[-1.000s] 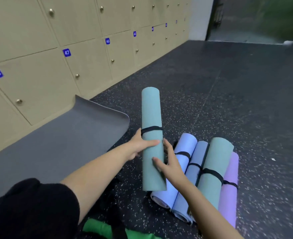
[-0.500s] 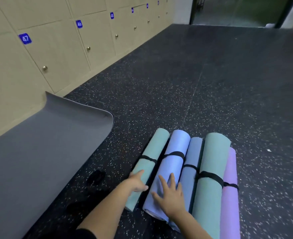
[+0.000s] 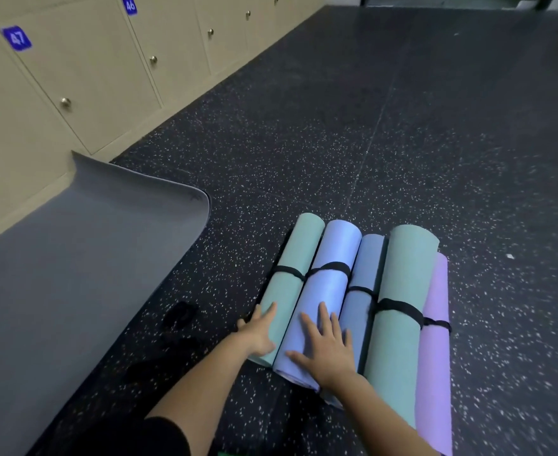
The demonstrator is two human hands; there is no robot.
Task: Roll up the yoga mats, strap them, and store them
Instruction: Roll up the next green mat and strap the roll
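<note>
Several rolled, black-strapped yoga mats lie side by side on the dark floor: a slim teal roll (image 3: 292, 271) at the left, a light blue roll (image 3: 327, 291), a slate-blue roll (image 3: 363, 274), a thick teal roll (image 3: 402, 291) and a purple roll (image 3: 435, 357). My left hand (image 3: 259, 334) rests flat against the near end of the slim teal roll. On the light blue roll lies my right hand (image 3: 325, 348), fingers spread. A grey mat (image 3: 73, 258) lies unrolled at the left.
Beige numbered lockers (image 3: 90, 70) line the left wall, and the grey mat's far corner curls up against them. A loose black strap (image 3: 180, 312) lies on the floor between the grey mat and the rolls. Speckled floor (image 3: 402, 126) stretches ahead.
One second ago both hands held the slim teal roll upright. It now lies at the left of the row, and both hands rest flat on the rolls.
</note>
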